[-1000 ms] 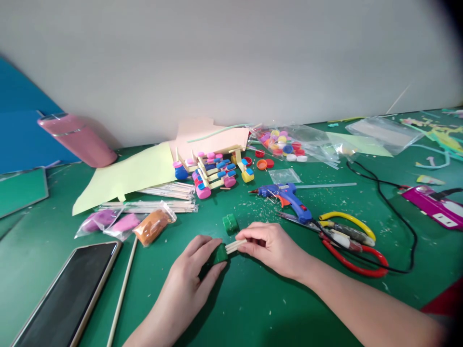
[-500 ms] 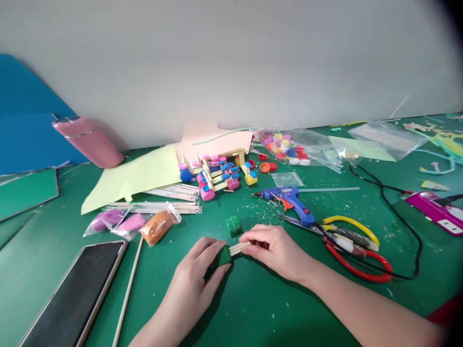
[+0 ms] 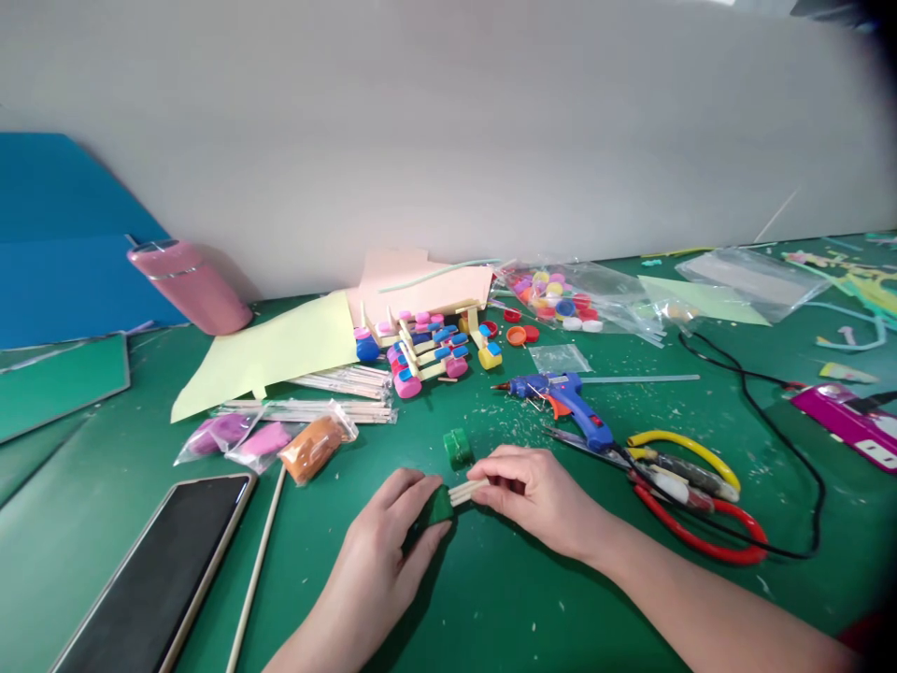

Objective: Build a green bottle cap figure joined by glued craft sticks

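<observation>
Held a green cap-like piece [image 3: 440, 506] in the curled left hand [image 3: 378, 542], pinched short wooden sticks [image 3: 467, 492] in the right hand [image 3: 533, 491] — all on the near left of the glue gun [image 3: 578, 408]. Seemed to be fitting sticks to piece; likely called for steady alignment. Aimed the sticks' long axis leftward, slightly nearer — away from the gun.

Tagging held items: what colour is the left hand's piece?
The piece in the left hand is green, showing best in the head view.
</observation>
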Tool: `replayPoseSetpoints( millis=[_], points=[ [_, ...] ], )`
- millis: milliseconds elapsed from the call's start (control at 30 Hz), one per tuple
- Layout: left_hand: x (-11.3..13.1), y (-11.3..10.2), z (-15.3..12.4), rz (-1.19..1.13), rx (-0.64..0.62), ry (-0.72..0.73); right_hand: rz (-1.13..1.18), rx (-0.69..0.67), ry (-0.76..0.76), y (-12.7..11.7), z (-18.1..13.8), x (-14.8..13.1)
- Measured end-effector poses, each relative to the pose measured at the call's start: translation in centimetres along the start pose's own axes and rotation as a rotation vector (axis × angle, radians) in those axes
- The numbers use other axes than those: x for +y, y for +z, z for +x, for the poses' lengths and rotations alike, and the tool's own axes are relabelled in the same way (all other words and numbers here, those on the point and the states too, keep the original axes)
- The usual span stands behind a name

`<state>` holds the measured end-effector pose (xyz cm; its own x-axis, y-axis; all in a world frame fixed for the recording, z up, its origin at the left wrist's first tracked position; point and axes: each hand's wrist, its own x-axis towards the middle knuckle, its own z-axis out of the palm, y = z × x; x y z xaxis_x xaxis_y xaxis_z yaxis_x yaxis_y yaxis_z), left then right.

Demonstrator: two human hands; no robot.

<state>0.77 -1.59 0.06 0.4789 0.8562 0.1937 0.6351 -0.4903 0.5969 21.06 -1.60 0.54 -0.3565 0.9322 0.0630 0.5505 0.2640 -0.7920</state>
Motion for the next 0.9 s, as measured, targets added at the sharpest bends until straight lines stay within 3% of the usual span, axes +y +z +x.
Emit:
replayPoseSetpoints(
  millis=[900],
  points=[
    [-0.13,0.03,-0.18,-0.018,-0.01,0.003,0.015,0.005,0.004,0.14,-0.02,-0.27]
  ],
)
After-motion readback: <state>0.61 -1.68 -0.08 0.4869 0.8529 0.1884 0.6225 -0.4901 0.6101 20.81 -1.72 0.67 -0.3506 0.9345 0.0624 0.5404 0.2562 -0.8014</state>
